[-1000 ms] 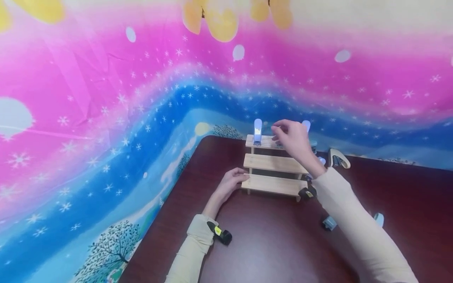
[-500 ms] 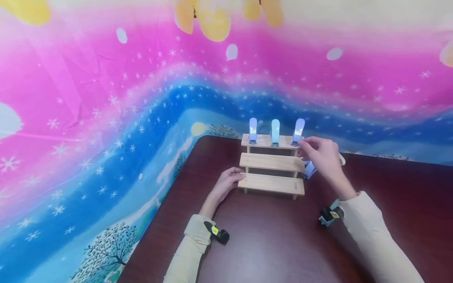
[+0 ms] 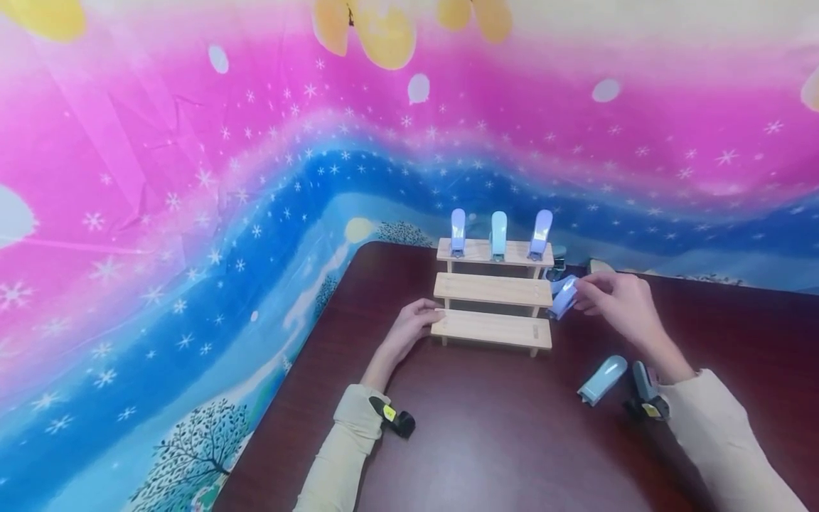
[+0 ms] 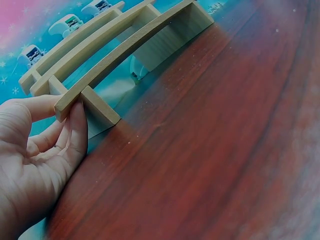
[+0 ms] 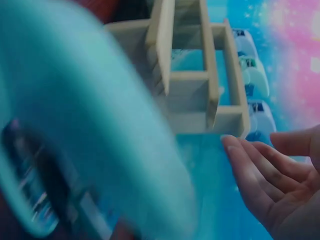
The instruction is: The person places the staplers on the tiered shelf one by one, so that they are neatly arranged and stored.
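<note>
A three-step wooden display stand (image 3: 493, 328) stands on the table. Three staplers sit upright along its top step: a purple stapler (image 3: 458, 231), a mint stapler (image 3: 498, 235) and another purple stapler (image 3: 540, 233). My left hand (image 3: 414, 328) holds the left end of the lowest step, thumb above and fingers beneath, as the left wrist view shows. Right of the stand, my right hand (image 3: 617, 302) is at a purple stapler (image 3: 563, 297) lying tilted on the table. The right wrist view shows that hand (image 5: 280, 177) with thumb and fingers apart, nothing visible between them.
A mint stapler (image 3: 603, 380) lies in front of my right forearm, beside a grey-green stapler (image 3: 643, 380) partly hidden by the wrist camera. Behind the stand are a dark-teal stapler (image 3: 558, 262) and a beige object (image 3: 600, 266). A patterned cloth (image 3: 256, 178) hangs behind the table.
My right hand has moved from the top step, uncovering the upright mint stapler, down and right to the purple stapler on the table. My left hand stays on the stand.
</note>
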{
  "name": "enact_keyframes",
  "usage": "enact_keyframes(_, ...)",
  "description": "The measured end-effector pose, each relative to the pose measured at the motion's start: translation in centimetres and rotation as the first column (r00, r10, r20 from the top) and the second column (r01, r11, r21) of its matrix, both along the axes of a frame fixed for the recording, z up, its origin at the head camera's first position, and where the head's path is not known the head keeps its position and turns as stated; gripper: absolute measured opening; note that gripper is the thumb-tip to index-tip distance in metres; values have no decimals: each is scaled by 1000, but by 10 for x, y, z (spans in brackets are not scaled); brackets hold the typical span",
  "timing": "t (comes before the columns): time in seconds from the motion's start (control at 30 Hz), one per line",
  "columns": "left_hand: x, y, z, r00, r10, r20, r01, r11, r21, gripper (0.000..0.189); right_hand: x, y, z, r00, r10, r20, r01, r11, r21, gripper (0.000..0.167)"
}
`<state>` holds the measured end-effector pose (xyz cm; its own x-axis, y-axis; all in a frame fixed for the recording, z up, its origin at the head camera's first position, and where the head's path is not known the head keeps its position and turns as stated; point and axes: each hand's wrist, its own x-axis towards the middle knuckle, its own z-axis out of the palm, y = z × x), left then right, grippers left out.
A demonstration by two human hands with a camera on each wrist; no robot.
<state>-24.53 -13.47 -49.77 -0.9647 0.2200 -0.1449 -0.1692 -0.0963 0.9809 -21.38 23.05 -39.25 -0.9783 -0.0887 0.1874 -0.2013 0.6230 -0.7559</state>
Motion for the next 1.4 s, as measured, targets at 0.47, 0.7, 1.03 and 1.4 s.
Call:
enact_keyframes(0.47, 0, -1, 0, 1000, -8, -5, 8, 1000, 18, 28, 15, 45, -17, 918, 298, 262, -370, 881, 294, 45)
enact_keyframes(0.7, 0, -2, 1, 1000, -8, -4, 8, 1000, 4, 31, 17, 54, -20, 777, 390, 494, -550, 802, 233, 61)
enact_keyframes(1.03, 0, -1, 0, 1000, -2, 1, 2, 1000, 4, 28, -1, 54, -24, 959, 185, 216, -265, 858, 441, 69)
enact_keyframes(1.4, 0, -1, -1, 1000, -18, -15, 18, 1000, 15, 34, -16, 44, -21, 963, 210, 168, -263, 866, 426, 42)
